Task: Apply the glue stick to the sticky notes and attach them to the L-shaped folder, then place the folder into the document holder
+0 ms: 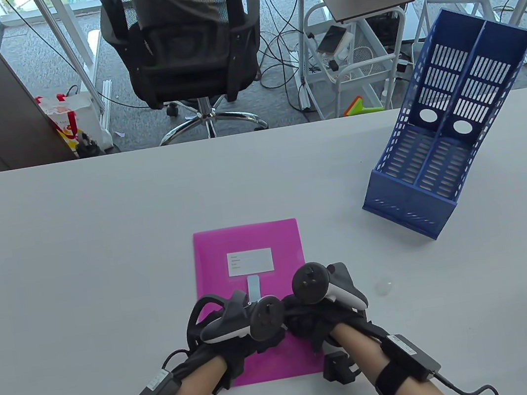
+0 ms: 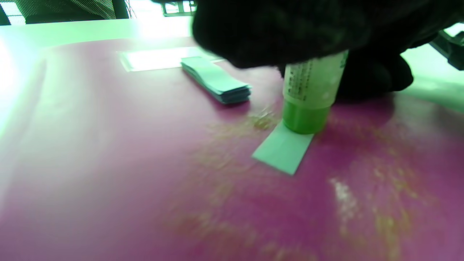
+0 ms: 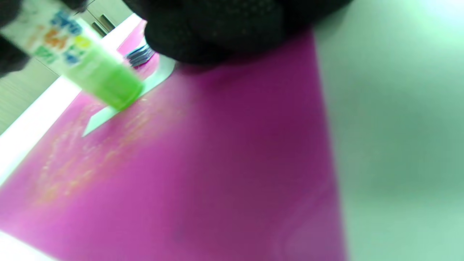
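While the folder [image 1: 245, 240] is lying flat on the worktop [image 1: 78, 261], both hands are working over its near half. The left grip [image 1: 243, 323] is curling round the glue stick [image 2: 311, 90] and pressing its green tip onto one end of a loose note [image 2: 284, 150]. The right grip [image 1: 321, 308] seems to be pinning the note's other end, though how far its fingers are curling I cannot tell. The strip's long axis is running out from under the tip, so the coming stroke probably wants to be following it, away from the pinned end. The table view is hiding stick and note under the trackers but showing the pad [image 1: 254, 286] and the holder [image 1: 437, 155] far right; the wrist views are showing glue smears on the folder.
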The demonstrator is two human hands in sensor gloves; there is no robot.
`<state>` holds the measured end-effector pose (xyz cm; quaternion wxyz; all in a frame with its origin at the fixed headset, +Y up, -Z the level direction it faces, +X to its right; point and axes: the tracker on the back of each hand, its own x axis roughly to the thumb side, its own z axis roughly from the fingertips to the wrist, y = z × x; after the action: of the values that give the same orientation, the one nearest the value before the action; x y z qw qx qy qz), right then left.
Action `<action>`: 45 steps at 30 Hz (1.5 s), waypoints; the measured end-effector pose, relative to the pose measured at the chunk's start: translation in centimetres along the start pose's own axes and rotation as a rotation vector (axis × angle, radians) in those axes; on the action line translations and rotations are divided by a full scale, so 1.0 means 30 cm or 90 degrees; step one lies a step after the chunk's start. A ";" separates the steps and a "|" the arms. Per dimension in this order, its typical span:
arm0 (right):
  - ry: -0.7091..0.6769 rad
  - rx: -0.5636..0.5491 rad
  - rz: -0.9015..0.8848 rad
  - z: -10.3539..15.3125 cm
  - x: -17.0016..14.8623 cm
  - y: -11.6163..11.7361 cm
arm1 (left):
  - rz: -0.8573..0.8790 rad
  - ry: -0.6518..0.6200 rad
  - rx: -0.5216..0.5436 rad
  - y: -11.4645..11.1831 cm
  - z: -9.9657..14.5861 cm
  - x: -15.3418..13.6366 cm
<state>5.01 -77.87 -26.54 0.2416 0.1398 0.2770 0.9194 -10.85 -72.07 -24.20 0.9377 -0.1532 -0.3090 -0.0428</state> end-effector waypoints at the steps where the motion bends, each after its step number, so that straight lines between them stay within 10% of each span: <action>1: -0.002 -0.005 0.002 0.000 0.001 0.000 | -0.002 0.000 0.000 -0.004 0.012 -0.009; 45: 0.006 0.006 -0.008 -0.004 -0.007 -0.001 | -0.002 0.016 -0.009 0.000 0.017 -0.043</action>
<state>5.16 -78.01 -26.67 0.2453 0.1345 0.2832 0.9174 -12.17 -71.94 -24.57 0.9401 -0.1590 -0.2975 -0.0484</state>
